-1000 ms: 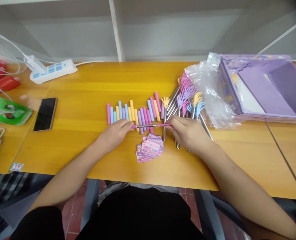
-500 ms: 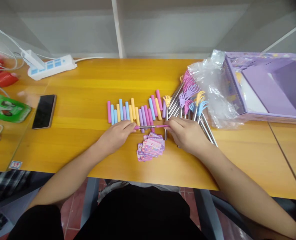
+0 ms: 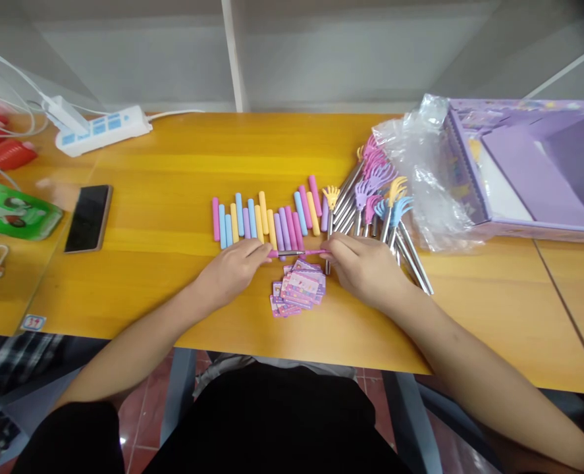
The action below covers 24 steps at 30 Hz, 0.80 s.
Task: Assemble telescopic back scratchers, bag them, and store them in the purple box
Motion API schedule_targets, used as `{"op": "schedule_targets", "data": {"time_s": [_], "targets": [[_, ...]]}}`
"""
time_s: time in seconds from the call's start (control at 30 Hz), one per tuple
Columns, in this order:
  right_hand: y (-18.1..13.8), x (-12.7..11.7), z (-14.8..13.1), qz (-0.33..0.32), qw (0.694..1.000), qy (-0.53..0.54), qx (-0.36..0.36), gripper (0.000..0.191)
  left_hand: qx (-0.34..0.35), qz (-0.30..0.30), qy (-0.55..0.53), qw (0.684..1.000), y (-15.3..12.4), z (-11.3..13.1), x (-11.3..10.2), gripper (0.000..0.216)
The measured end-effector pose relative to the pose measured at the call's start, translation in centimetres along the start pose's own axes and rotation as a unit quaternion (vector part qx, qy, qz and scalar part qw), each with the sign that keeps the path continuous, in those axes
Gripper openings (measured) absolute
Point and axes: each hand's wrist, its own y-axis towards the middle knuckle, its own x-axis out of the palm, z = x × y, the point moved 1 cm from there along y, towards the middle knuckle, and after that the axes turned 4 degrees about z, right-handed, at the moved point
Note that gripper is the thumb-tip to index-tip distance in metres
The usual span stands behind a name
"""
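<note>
My left hand [image 3: 230, 271] pinches the left end of a thin pink-tipped metal rod [image 3: 296, 253]. My right hand [image 3: 365, 266] grips its right, pink end. The rod lies level just above the yellow table [image 3: 173, 197]. Behind it is a row of pastel foam sleeves [image 3: 262, 217] in pink, blue, yellow and purple. A pile of metal rods with coloured little hand-shaped heads [image 3: 375, 197] lies just behind my right hand. A small stack of pink cards [image 3: 297, 289] sits between my hands.
A purple box [image 3: 523, 171] with crumpled clear plastic [image 3: 420, 178] stands at the right. A black phone [image 3: 88, 218], a white power strip [image 3: 101, 130], a green packet [image 3: 10, 212] and red items [image 3: 2, 155] lie at the left. White shelving runs behind the table.
The visible stretch of rod between my hands has grown shorter as my hands moved closer together. The camera view shifted slightly.
</note>
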Motion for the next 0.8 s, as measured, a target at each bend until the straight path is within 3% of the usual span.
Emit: {"op": "schedule_targets", "data": {"time_s": [0.47,0.8], "targets": [[0.3,-0.1,-0.6,0.017,0.999,-0.01,-0.043,0.033,0.025,-0.021,0.028,0.999,0.2,0.6,-0.2,0.019],[0.7,-1.0,0.6,-0.007,0.999,0.015,-0.052,0.021,0.01,-0.033,0.093,0.995,1.0,1.0,0.3,0.031]]}}
